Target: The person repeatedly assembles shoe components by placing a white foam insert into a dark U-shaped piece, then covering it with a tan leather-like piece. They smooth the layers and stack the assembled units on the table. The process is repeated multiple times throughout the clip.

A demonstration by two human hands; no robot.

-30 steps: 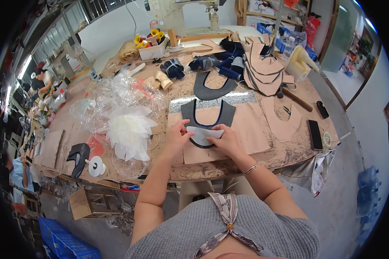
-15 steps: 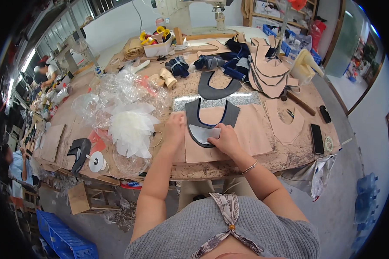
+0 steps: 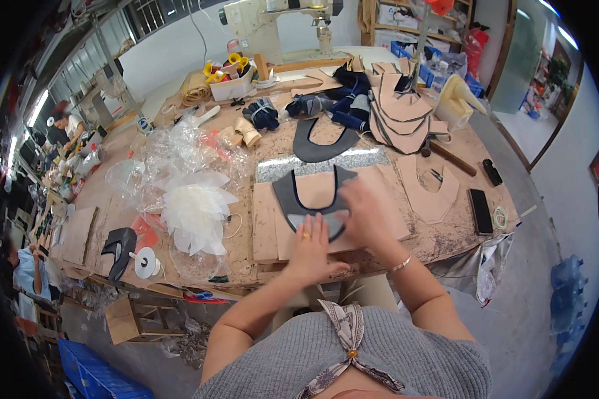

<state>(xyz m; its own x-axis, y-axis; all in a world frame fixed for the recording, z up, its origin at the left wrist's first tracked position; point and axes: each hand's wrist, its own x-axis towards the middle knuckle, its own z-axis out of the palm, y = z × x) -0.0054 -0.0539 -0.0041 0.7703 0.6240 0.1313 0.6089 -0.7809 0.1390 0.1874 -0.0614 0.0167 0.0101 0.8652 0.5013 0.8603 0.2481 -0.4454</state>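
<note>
A dark grey U-shaped shoe-upper piece (image 3: 287, 196) with a dark blue inner edge lies on tan sheet material (image 3: 383, 206). A light grey patch (image 3: 298, 218) rests on its curved lower end, partly hidden by fingers. My left hand (image 3: 311, 251), with a ring on one finger, is open, its fingertips flat on the patch and the lower curve. Over the right arm of the U-shaped piece is my right hand (image 3: 365, 213); its fingers are smeared by motion. A second dark U-shaped piece (image 3: 306, 147) lies just beyond, past a speckled grey slab (image 3: 269, 171).
Crumpled clear plastic (image 3: 173, 153) and white petal-shaped sheets (image 3: 196, 206) lie to the left. On the right are a hammer (image 3: 454, 158), a phone (image 3: 480, 211) and a tan cut piece (image 3: 426, 196). Stacked tan pieces (image 3: 399, 110) and dark blue bundles (image 3: 263, 114) lie farther back.
My left hand has moved from the sheet's left side onto the patch, fingers spread. My right hand has left the patch and moved up to the piece's right side.
</note>
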